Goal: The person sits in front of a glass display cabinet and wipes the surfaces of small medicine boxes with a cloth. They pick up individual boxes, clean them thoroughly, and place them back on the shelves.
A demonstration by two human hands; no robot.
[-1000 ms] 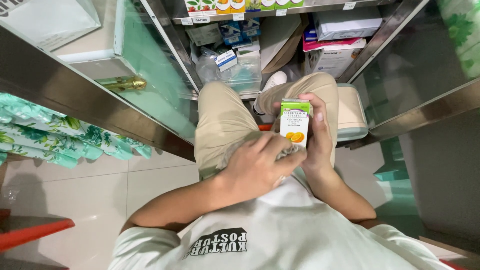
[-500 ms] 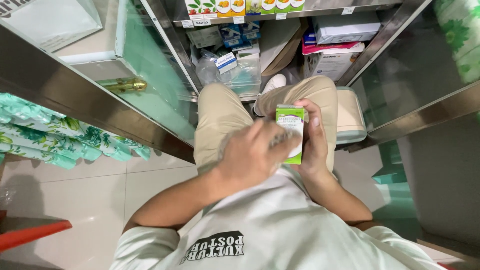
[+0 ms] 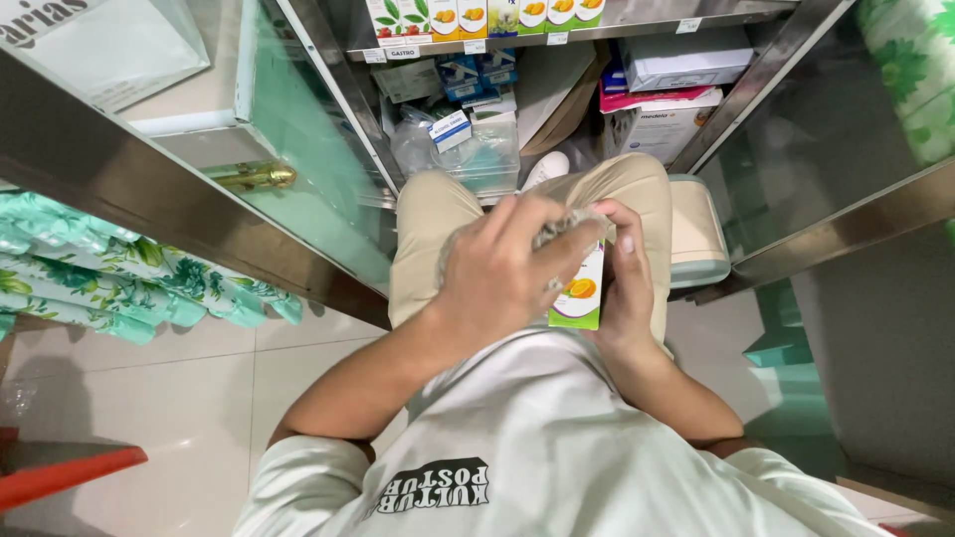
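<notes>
My right hand (image 3: 629,288) grips a small green-and-white carton (image 3: 579,298) with an orange fruit picture, held upright over my lap. My left hand (image 3: 502,268) lies over the carton's upper part and hides most of it. It presses a grey fuzzy cloth (image 3: 569,225) against the carton's top. Only the lower front of the carton shows between the two hands. My knees in beige trousers (image 3: 428,214) point toward an open cabinet.
A cabinet shelf (image 3: 637,12) ahead carries a row of similar cartons (image 3: 468,15). Below it stand a clear bin of small boxes (image 3: 468,149) and white and pink boxes (image 3: 671,75). A glass door with a brass handle (image 3: 257,177) stands open at left. Green floral fabric (image 3: 119,283) hangs at far left.
My left hand has slid up and across the carton with the grey cloth, covering its top. The carton has dropped slightly and tilted in my right hand.
</notes>
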